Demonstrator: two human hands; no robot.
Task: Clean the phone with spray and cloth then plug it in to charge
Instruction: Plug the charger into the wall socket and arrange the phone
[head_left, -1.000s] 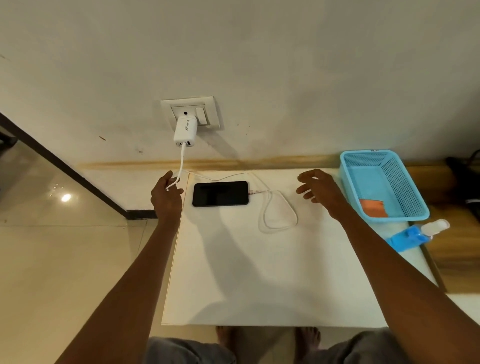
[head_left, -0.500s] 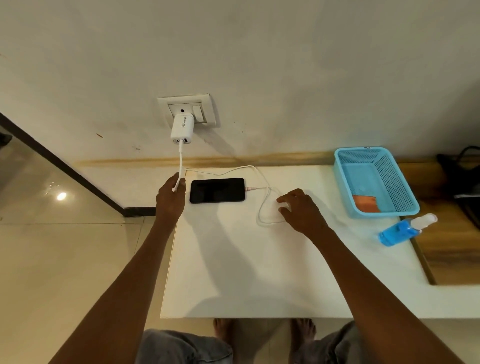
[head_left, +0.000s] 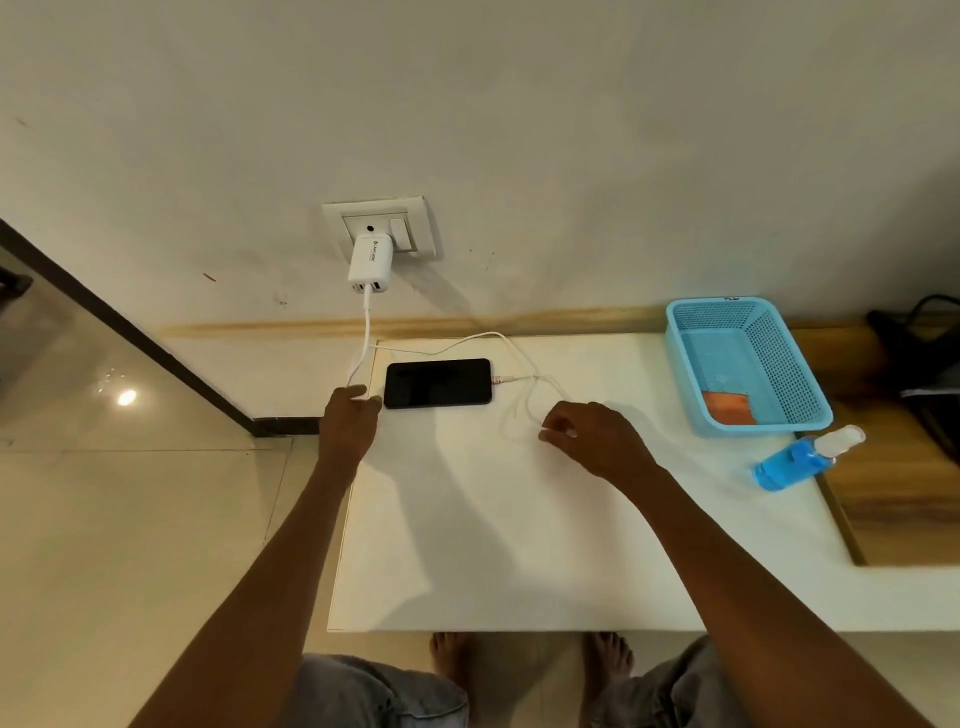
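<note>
Head view: my left hand (head_left: 349, 415) pinched white cable (head_left: 367, 332) just left of phone (head_left: 438, 382). My right hand (head_left: 592, 436) pinched cable loop right of it. Phone lay face-up, far on tabletop (head_left: 493, 545), plugged in; charger (head_left: 371, 264) in wall socket.

Blue basket (head_left: 789, 364); glossy floor (head_left: 130, 519)

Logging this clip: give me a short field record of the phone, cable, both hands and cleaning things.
phone: black phone flat on white table, screen dark
cable: white cable plugged into phone, runs to charger in wall socket
left hand: left hand holds cable near table edge
right hand: right hand pinches cable loop
cleaning things: spray bottle lying beside blue basket; orange cloth inside
</note>
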